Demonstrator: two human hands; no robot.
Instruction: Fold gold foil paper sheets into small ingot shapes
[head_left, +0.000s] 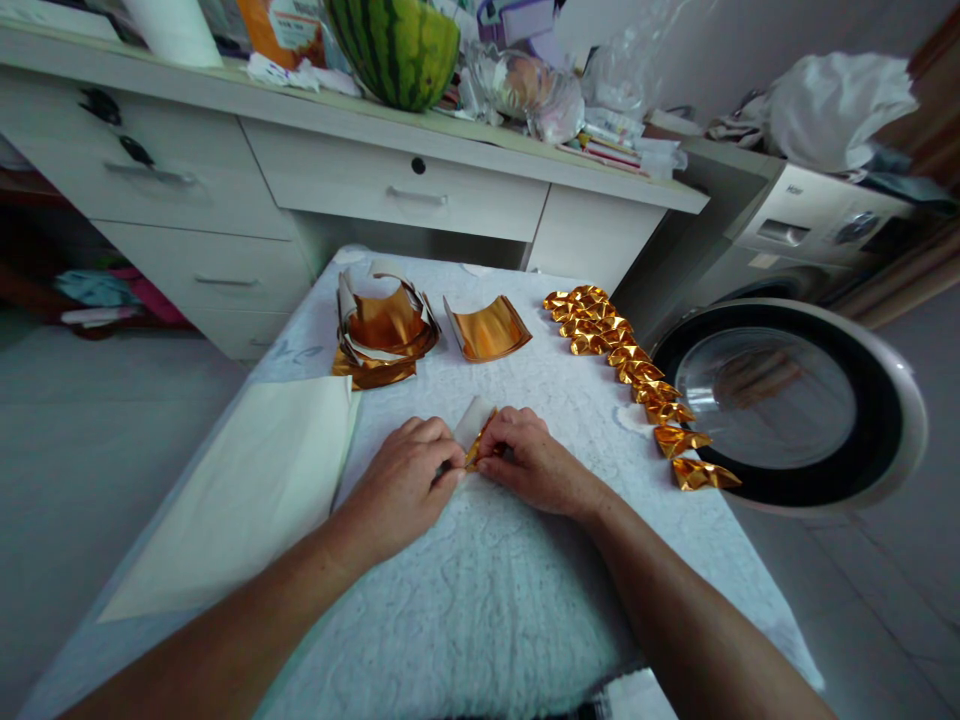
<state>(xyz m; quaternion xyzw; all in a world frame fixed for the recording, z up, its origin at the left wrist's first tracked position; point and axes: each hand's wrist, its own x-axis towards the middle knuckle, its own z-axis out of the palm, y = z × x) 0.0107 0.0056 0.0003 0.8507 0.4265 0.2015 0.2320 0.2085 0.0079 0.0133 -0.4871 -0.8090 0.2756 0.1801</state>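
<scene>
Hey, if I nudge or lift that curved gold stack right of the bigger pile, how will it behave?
The curved gold stack is probably light, since its edges look thin and papery. It likely bends easily yet keeps some curl, as its ends rise unsupported. Pushed, it might rock or slide, seeming to rest on a rounded underside.

Draped in pale blue, textured cloth across the surface (480, 590) at centre. Loaded at upper centre with a stack of curled gold sheets (386, 322) and, just right, a smaller gold pile (491, 332). Lined near the right edge with folded gold pieces (636, 370). Covered at left by a flat cream sheet (247, 500).
</scene>
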